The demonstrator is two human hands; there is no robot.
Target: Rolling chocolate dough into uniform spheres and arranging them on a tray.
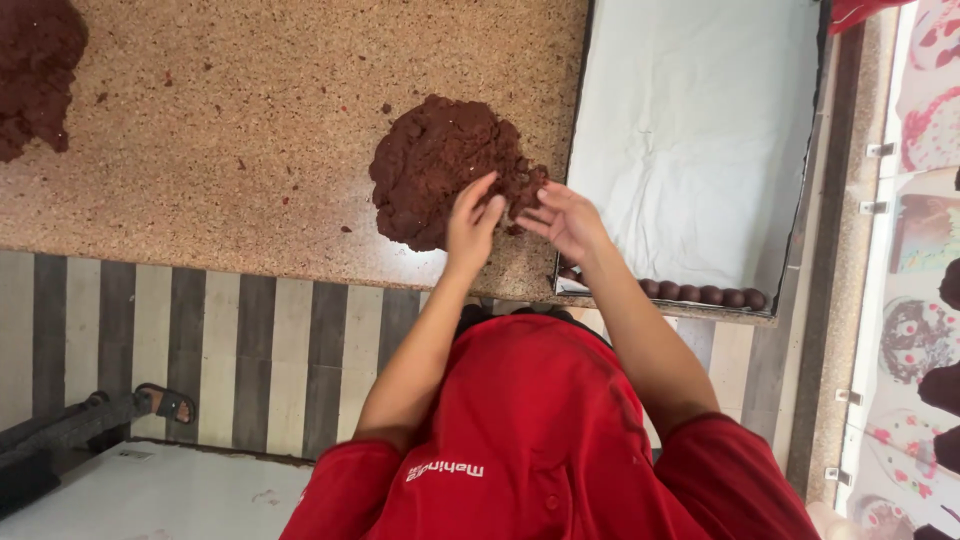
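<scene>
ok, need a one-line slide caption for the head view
Both hands, left hand and right hand, pinch at a brown dough mound on a speckled counter, beside a paper-lined tray holding rolled balls.

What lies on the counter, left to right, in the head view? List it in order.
Partial brown dough heap at the left edge → large brown dough mound → left hand → right hand → paper-lined tray with a row of dough balls.

Bright even light, soft shadows, slight glare on tray liner [700, 130], mostly sharp.
</scene>
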